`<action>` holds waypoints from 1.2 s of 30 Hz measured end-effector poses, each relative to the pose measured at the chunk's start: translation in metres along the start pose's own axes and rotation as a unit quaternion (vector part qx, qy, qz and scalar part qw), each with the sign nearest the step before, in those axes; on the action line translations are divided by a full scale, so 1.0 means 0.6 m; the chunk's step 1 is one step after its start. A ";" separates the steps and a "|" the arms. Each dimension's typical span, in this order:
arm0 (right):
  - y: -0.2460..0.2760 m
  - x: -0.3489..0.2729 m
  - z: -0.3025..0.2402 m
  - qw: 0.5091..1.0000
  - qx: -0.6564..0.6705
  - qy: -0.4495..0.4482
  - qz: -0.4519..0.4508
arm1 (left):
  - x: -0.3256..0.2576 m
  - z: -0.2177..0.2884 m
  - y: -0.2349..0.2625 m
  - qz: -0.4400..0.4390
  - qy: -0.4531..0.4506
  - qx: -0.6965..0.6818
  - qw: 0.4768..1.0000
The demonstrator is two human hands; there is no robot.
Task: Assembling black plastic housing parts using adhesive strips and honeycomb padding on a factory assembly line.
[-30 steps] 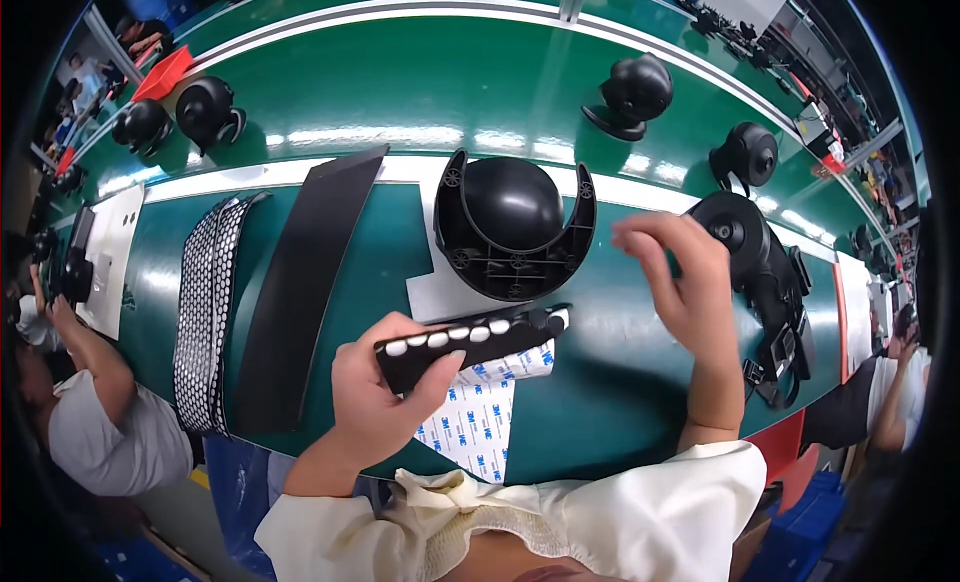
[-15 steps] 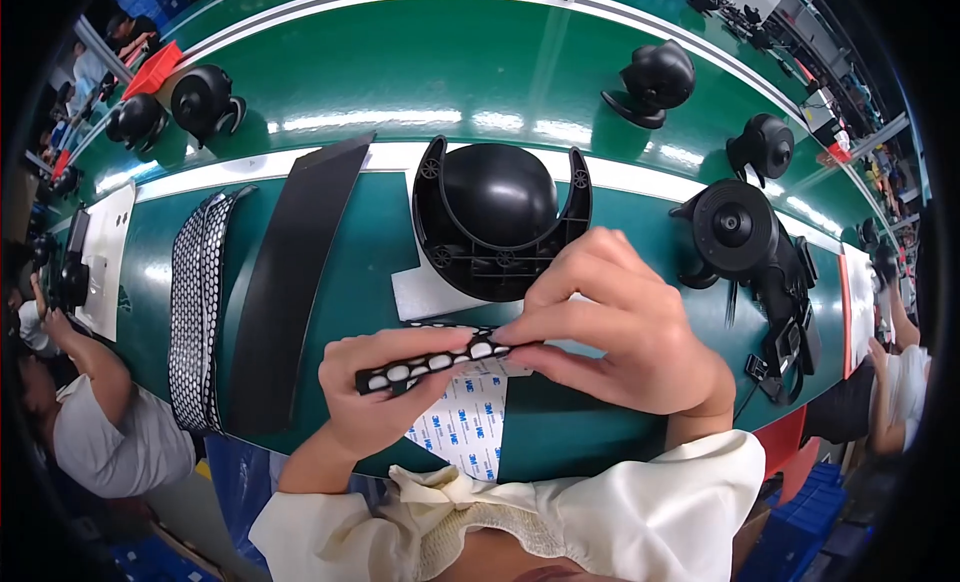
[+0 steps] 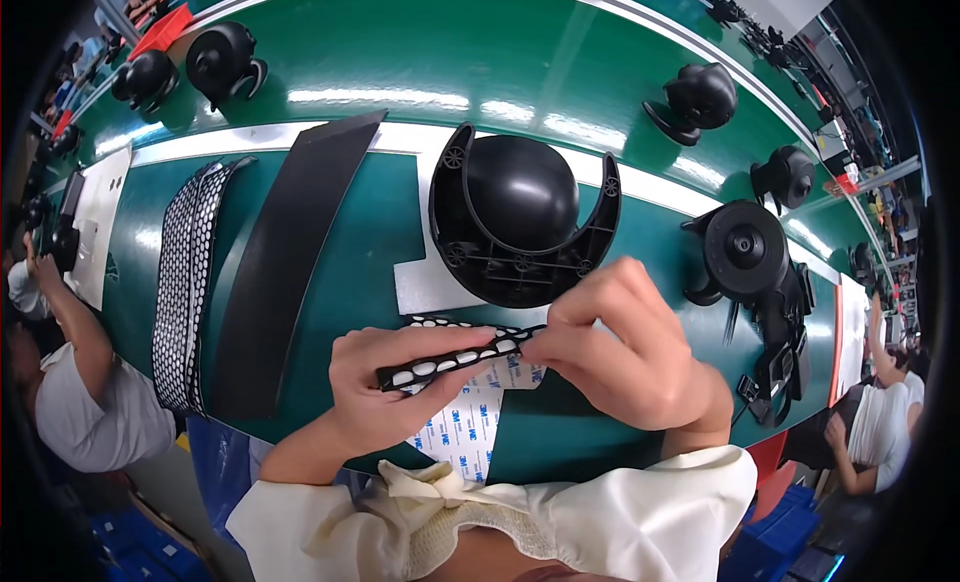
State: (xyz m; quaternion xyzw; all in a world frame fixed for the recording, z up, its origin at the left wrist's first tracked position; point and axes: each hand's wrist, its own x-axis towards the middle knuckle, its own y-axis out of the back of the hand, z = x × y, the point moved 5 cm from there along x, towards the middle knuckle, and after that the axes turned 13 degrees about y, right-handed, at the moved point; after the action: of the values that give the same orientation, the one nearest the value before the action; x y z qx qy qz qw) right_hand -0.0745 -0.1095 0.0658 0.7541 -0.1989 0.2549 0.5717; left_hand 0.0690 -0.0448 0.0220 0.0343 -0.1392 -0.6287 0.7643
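a green table [image 3: 400,52] carries a long black panel [image 3: 285,252] lying just beside a stack of white-dotted black strips [image 3: 185,282]. a black domed shell [image 3: 520,217] rests on a white sheet [image 3: 425,282], with smaller black round units [image 3: 745,247] near the table's right and far edges.

strip [image 3: 450,362] between both hands | dome housing [image 3: 525,217] behind | sheet [image 3: 280,262] left

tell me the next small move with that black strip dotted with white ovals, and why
Probably peel further along the strip: the right hand pinches the end of the black strip with white ovals, which the left hand grips near its other end. White backing paper hangs below it, so the liner seems only partly off.
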 end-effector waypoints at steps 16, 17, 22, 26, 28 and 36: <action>-0.044 0.069 0.155 0.935 0.262 -0.200 0.131 | 0.022 -0.021 0.007 0.017 -0.015 0.107 0.994; -0.043 0.071 0.154 0.944 0.236 -0.190 0.129 | 0.024 -0.034 0.004 -0.011 -0.006 0.020 1.000; -0.042 0.069 0.156 0.946 0.220 -0.185 0.149 | 0.025 -0.047 0.002 0.000 0.039 -0.108 0.993; -0.042 0.072 0.156 0.952 0.200 -0.190 0.136 | 0.026 -0.051 0.003 0.003 0.050 -0.127 0.991; -0.041 0.080 0.151 0.952 0.198 -0.194 0.132 | 0.025 -0.049 0.004 0.007 0.053 -0.132 0.990; -0.031 0.105 0.076 0.953 -0.269 0.061 -0.127 | 0.023 -0.049 0.004 0.001 0.060 -0.151 0.987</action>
State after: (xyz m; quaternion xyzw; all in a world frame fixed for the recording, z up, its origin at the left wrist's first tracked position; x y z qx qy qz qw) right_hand -0.0066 -0.1491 0.0804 0.5740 -0.1277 0.1628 0.7922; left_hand 0.0812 -0.0616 -0.0035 -0.0441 0.0038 -0.6389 0.7680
